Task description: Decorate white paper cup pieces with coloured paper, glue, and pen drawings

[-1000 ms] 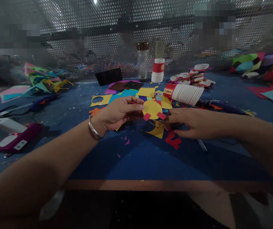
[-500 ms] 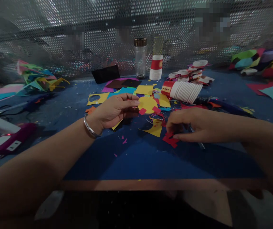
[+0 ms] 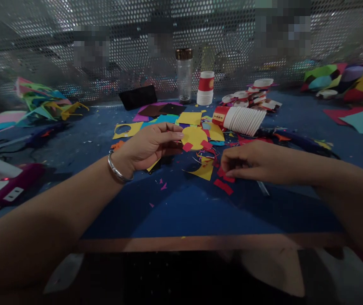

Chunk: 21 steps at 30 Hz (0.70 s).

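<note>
My left hand [image 3: 156, 146] pinches the edge of a round yellow paper disc [image 3: 194, 138] between thumb and fingers, holding it above the table. Small red paper tabs [image 3: 206, 144] stick out around the disc's rim. My right hand [image 3: 248, 163] is low over the table to the right, fingers curled, with a small red paper piece [image 3: 227, 177] at thumb and fingertips. Part of that grip is hidden. Just below it lies a loose red paper strip [image 3: 223, 187]. A thin light-coloured tool [image 3: 263, 188] lies partly under this hand. Between the hands is a yellow paper offcut [image 3: 204, 170].
Behind the hands lie coloured paper sheets [image 3: 190, 118] and a stack of paper cups [image 3: 245, 120] on its side. A clear bottle [image 3: 184, 80], upright cups [image 3: 205, 89] and a black phone-like slab [image 3: 138, 97] stand farther back. A purple-and-white power strip [image 3: 10, 186] lies left, a blue-handled tool [image 3: 305, 142] right.
My right hand has shifted slightly up and left, and the red pieces under it have spread apart. My left hand still holds the disc. The whole view has shifted a little.
</note>
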Available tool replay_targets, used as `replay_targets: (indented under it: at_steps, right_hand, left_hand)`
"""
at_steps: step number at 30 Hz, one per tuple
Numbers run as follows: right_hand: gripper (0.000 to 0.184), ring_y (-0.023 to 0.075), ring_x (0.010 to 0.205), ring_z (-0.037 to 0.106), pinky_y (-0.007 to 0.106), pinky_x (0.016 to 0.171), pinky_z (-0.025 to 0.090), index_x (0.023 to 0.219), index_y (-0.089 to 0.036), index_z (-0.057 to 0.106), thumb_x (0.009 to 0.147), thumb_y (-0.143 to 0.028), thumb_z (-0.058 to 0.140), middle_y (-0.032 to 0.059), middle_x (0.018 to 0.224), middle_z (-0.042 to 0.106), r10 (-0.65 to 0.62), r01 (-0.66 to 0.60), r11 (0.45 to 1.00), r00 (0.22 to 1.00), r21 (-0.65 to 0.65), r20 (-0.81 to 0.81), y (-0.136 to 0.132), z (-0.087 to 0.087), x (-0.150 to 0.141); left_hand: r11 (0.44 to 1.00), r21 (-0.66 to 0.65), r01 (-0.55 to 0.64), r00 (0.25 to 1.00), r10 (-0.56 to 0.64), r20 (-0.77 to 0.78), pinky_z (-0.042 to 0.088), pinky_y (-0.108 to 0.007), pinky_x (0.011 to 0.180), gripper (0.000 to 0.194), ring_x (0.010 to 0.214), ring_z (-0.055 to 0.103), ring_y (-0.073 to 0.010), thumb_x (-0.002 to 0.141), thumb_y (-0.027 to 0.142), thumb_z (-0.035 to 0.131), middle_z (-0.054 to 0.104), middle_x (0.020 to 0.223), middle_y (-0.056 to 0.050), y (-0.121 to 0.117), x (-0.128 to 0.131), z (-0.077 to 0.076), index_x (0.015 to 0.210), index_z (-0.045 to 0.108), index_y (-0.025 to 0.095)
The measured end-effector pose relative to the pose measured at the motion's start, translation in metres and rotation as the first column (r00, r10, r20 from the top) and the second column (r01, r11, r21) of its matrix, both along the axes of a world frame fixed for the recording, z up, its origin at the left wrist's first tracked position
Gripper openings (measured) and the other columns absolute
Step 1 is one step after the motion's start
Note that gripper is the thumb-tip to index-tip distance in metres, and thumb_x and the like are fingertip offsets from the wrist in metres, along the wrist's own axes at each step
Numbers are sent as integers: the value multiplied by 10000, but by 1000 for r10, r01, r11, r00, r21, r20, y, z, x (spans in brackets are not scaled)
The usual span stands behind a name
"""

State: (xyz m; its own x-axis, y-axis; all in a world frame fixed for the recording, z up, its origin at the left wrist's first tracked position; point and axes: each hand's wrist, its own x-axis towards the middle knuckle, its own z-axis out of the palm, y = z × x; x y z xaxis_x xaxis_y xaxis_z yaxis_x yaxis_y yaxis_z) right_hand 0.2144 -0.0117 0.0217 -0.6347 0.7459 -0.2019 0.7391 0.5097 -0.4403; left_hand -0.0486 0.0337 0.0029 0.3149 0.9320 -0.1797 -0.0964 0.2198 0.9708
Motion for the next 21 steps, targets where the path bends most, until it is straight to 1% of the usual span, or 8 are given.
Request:
replay_targets:
  at_steps: [4, 7, 11, 15, 21]
  right_hand:
    - [162, 172, 687, 622, 301, 647, 432, 866, -213, 624, 908, -354, 555, 40, 821, 711, -35, 36, 993, 999, 113, -11, 4, -3, 4]
    - [149, 179, 706, 640, 309, 667, 436, 883, -211, 627, 906, -339, 554, 40, 834, 721, -28, 32, 986, 999, 166, -23, 5, -4, 6]
    - [147, 180, 695, 643, 311, 652, 436, 881, -208, 634, 901, -335, 561, 39, 823, 725, -34, 37, 985, 999, 169, -19, 4, -4, 9]
    - [167, 196, 742, 666, 320, 677, 460, 916, -203, 671, 896, -350, 595, 51, 879, 749, -41, 45, 987, 999, 157, -31, 5, -4, 10]
    - [164, 219, 810, 672, 346, 721, 475, 929, -195, 704, 901, -309, 590, 84, 933, 755, -13, 38, 968, 995, 248, -99, 4, -3, 9]
  left_hand:
    - [1000, 13, -1, 1000, 1, 7, 577, -235, 666, 116, 622, 666, -94, 870, 46, 727, 699, 762, 3, 0, 0, 0, 862, 662, 142]
    - [1000, 15, -5, 1000, 5, 3, 582, -241, 686, 123, 637, 667, -98, 860, 39, 736, 698, 764, -3, 0, 1, 1, 863, 663, 138]
    - [1000, 18, -3, 1000, 3, 3, 583, -243, 674, 118, 633, 673, -103, 870, 35, 728, 703, 770, -12, -1, 1, 3, 865, 661, 132]
    - [1000, 18, -24, 1000, 24, -14, 585, -231, 642, 117, 616, 677, -99, 899, 13, 675, 703, 774, -15, -2, 2, 3, 865, 664, 124]
    - [999, 32, -22, 1000, 23, -18, 593, -225, 639, 117, 623, 683, -99, 906, 12, 667, 690, 773, -10, -2, 3, 3, 869, 665, 123]
